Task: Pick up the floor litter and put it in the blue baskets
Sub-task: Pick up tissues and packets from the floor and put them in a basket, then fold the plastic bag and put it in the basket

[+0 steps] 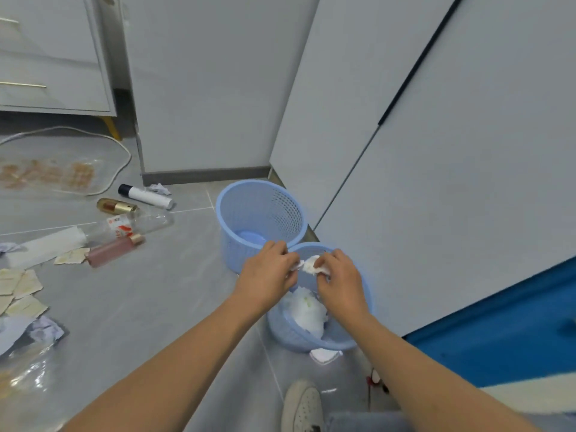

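Two blue baskets stand by the white wardrobe. The far basket looks empty inside. The near basket holds crumpled white paper. Both hands hover over the near basket's rim. My left hand and my right hand each pinch an end of a small white tissue wad between them. Floor litter lies to the left: a white tube with a dark cap, a gold bottle, a clear plastic bottle, a pink bottle and several paper scraps.
A white drawer cabinet stands at the back left with a clear mat in front. Wardrobe doors rise behind the baskets. A blue surface sits at right. My white shoe is below. Clear plastic wrap lies lower left.
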### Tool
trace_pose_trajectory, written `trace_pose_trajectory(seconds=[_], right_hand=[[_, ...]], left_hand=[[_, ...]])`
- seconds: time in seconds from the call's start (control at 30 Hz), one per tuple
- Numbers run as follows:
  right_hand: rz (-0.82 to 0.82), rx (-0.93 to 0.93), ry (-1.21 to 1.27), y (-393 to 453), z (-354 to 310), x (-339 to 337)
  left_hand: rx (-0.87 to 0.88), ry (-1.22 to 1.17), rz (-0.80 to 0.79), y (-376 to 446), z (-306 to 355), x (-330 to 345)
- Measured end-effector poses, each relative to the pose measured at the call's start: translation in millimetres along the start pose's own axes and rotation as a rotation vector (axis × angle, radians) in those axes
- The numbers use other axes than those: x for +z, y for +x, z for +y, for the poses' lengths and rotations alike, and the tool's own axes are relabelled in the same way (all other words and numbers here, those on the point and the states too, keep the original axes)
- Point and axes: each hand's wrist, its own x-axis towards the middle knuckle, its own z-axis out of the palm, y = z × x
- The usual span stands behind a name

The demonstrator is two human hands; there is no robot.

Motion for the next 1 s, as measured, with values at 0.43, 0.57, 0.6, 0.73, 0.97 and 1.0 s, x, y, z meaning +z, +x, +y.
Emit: trace_pose_trajectory(seconds=[0.43, 0.57, 0.6, 0.73, 0.97, 1.0], right_hand=[[-0.169, -0.057, -0.295, 13.5, -37.6, -4.7], [-0.080, -0.233, -0.101, 17.4, -116.1, 50.1], [-0.086, -0.285, -0.052, 14.2, -140.2, 68.7], [-0.270, -0.448, 0.053, -24.8, -223.7, 146.7], [-0.704, -0.514, 0.074, -109.1, -299.6, 253.3], [-0.791, -0.464, 0.056, -117.4, -306.4, 263.5]], left_hand=[[-0.034, 0.036, -0.033, -35.9, -27.5, -5.8], [-0.154, 0.079, 0.067, -87.5, -91.6, -47.3], [-0.201, 0.090, 0.074, -106.2, -109.9, -57.7], [-0.434, 0.126, 0.157, -197.8, -182.4, -78.1], [-0.818, 0.150, 0.200, -346.7, -256.6, -66.1], [-0.883, 0.153, 0.224, -362.9, -263.9, -64.0]])
